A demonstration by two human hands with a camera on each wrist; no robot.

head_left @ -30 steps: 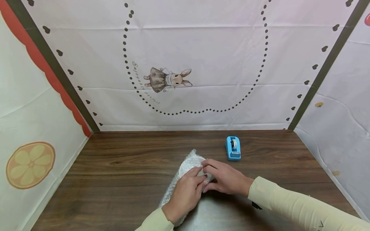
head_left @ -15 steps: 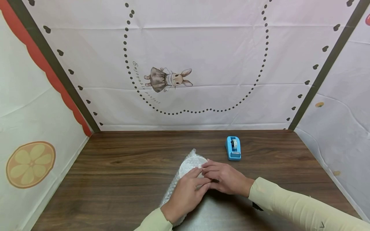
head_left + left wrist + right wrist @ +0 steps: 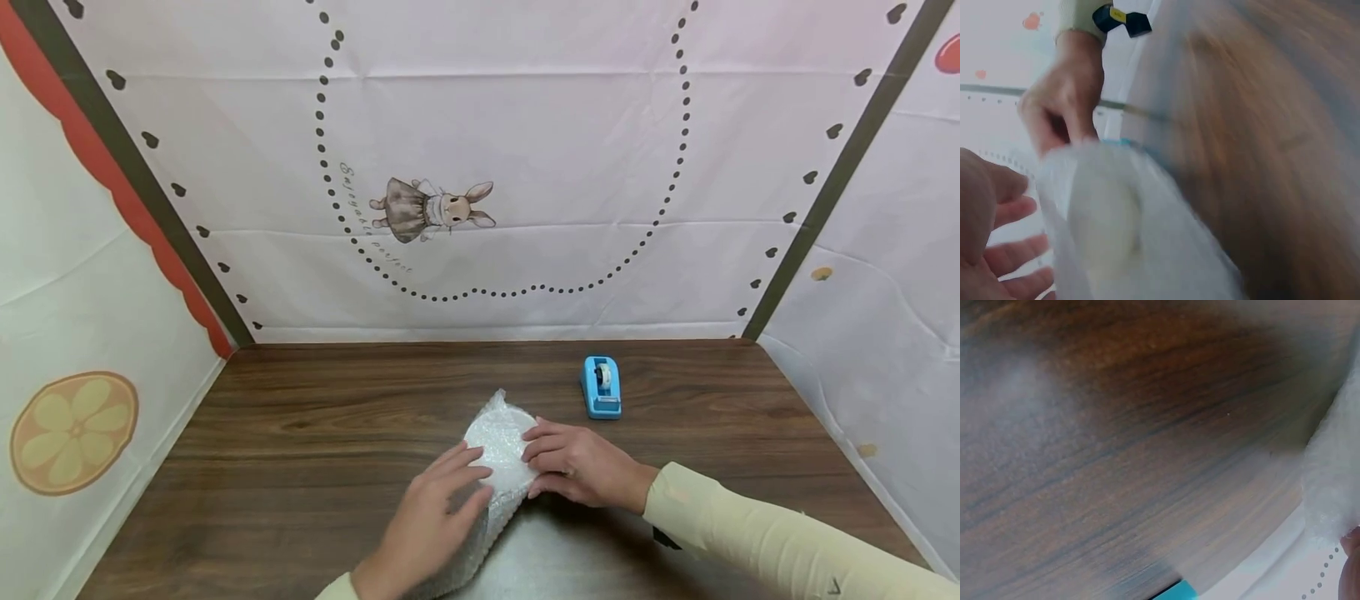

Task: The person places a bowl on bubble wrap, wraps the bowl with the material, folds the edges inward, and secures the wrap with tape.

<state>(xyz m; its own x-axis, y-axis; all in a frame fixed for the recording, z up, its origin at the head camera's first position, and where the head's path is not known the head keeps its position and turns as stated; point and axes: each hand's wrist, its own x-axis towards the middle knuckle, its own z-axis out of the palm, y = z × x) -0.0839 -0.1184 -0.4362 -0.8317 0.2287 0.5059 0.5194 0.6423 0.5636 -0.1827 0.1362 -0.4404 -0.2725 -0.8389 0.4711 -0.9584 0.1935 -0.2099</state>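
Bubble wrap [image 3: 491, 437] is wound about a pale, round-ended thing near the front middle of the table; its kind is hidden under the wrap. In the left wrist view the pale shape [image 3: 1104, 219] shows blurred through the plastic. My right hand [image 3: 577, 463] grips the wrapped thing's right side with bent fingers and thumb. On the left, my left hand [image 3: 427, 517] has its fingers loosely spread, fingertips right over the wrap's left part. A loose length of wrap runs toward the front, partly behind that hand.
A blue tape dispenser [image 3: 602, 388] with a roll of tape stands behind and right of the hands on the dark wooden table [image 3: 315, 417]. Printed white cloth [image 3: 570, 167] encloses the table at the back and both sides.
My left hand has drawn back to the left and toward the front, off the wrapped thing, spreading its fingers. My right hand stays at the right side.
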